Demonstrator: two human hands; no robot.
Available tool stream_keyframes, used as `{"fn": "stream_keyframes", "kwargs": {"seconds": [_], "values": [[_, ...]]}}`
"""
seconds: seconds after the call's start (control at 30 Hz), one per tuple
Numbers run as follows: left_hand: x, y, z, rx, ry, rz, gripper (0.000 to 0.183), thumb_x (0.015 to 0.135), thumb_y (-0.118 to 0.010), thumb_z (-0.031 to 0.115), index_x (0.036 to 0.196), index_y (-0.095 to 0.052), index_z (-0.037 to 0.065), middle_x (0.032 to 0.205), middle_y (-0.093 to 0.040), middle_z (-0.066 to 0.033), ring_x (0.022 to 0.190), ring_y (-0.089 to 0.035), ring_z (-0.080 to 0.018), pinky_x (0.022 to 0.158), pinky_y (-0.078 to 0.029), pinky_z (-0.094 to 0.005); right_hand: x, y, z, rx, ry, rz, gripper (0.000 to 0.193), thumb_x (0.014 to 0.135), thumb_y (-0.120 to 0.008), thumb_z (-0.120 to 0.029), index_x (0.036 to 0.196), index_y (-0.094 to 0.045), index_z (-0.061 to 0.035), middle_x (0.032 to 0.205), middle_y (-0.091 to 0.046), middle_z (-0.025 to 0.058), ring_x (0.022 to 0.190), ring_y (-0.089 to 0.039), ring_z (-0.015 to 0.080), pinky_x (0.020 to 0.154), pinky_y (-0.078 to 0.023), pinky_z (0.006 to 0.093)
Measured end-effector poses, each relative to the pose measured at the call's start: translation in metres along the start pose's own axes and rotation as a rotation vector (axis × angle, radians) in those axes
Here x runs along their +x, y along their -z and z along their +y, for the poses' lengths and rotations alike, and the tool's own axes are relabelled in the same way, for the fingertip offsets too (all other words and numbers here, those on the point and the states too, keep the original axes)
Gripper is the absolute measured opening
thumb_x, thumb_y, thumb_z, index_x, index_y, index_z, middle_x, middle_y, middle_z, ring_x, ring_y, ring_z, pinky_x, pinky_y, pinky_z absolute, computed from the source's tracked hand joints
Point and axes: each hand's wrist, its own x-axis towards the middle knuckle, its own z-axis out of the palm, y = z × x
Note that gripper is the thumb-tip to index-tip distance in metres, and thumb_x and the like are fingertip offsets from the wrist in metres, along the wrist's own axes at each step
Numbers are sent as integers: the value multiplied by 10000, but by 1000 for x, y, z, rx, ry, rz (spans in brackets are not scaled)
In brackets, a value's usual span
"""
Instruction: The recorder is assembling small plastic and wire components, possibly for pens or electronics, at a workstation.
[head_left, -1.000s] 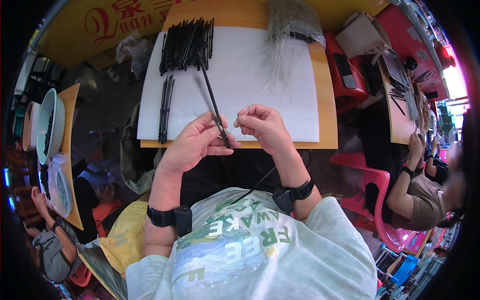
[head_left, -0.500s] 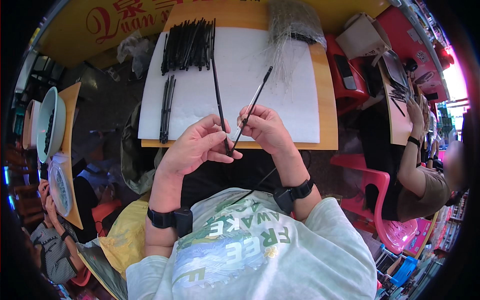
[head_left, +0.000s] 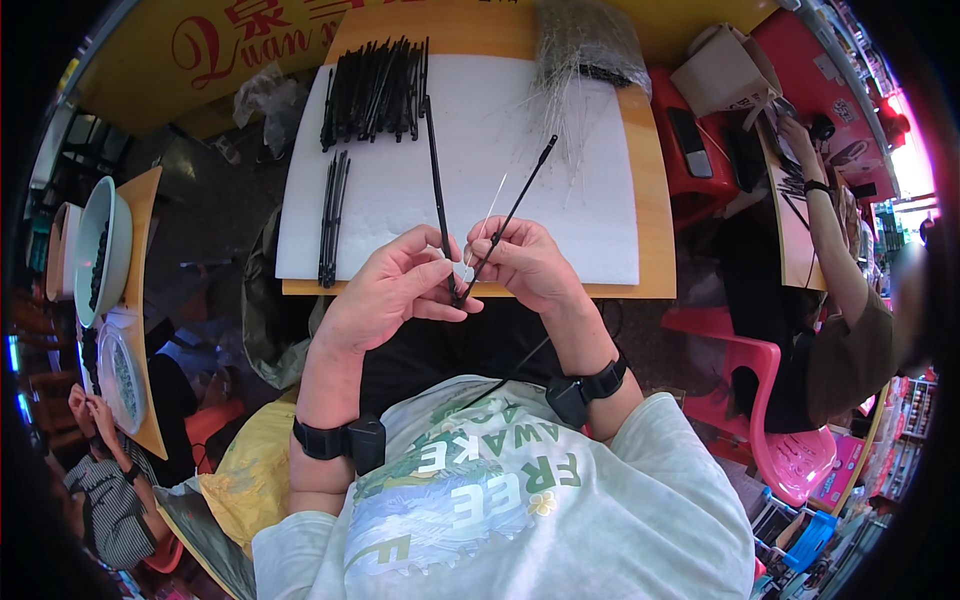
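A long, slender black cord-like strip (head_left: 436,180) is bent into a narrow V, its low point at the fingers of my left hand (head_left: 395,285). That hand pinches the strip together with a small whitish piece (head_left: 463,271). My right hand (head_left: 530,262) is closed on the other arm of the V, and a thin, pale, wire-like strand (head_left: 498,195) rises from its fingertips. Beyond my hands lies a white foam sheet (head_left: 590,235). A thick row of similar black strips (head_left: 375,95) rests at its far left, with a smaller group (head_left: 335,215) nearer.
The foam sheet covers a wooden table (head_left: 657,215). A clear bag (head_left: 600,45) spills fine pale strands at the far right. A red stool (head_left: 690,185) holds a phone. Co-workers sit at both sides; a pale green basin (head_left: 112,255) stands left.
The V's right arm has swung slightly outward, and the pale strand now stands apart from it. The whitish piece shows more clearly. The right co-worker's arm has reached farther forward.
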Motion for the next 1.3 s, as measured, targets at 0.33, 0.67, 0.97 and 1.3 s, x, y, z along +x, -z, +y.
{"fn": "stream_keyframes", "kwargs": {"seconds": [0.33,0.67,0.97,1.3], "values": [[0,-2,-2,35,-8,-17,126,966,-466,96,1064,-506,29,932,-608,-69,854,-676,-222,730,-589,-291,-2,0,1,8,-21,22,108,848,-596,-9,950,-611,24,823,-628,62,664,-558,89,621,-484,201],[2,2,-7,43,-80,7,99,962,-472,89,1037,-514,39,939,-604,-62,882,-669,-222,756,-576,-297,-1,5,5,-39,92,65,121,852,-613,-28,967,-612,10,810,-643,54,695,-569,92,647,-474,208],[11,-4,-13,333,-29,178,107,902,-563,71,993,-563,13,859,-577,-47,799,-661,-174,697,-559,-256,-9,-14,-10,-366,281,148,180,880,-584,-62,1028,-611,37,870,-662,77,722,-552,75,678,-459,211],[10,-8,-14,217,12,212,145,899,-590,140,962,-599,9,833,-577,-38,754,-657,-162,656,-546,-251,-18,-17,-15,-251,247,186,163,941,-524,-132,902,-593,11,877,-646,97,713,-610,95,650,-516,223]]}}
